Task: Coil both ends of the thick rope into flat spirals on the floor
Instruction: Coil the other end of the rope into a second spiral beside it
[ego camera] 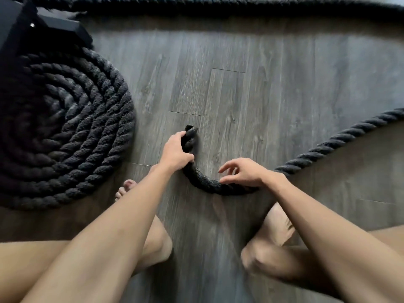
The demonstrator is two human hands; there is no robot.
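A thick black twisted rope (332, 145) lies on the grey wood floor. One end is wound into a flat spiral (65, 132) at the left. The other end (191, 130) curves in a tight U in front of me. My left hand (175, 152) grips this end just below its tip. My right hand (242, 173) rests fingertips on the bottom of the bend, thumb and fingers apart. From there the rope runs up to the right edge.
Another stretch of the rope (240, 7) runs along the top of the view. A black metal frame foot (61, 25) stands at the top left beside the spiral. My bare feet (277, 224) and knees are close below the bend.
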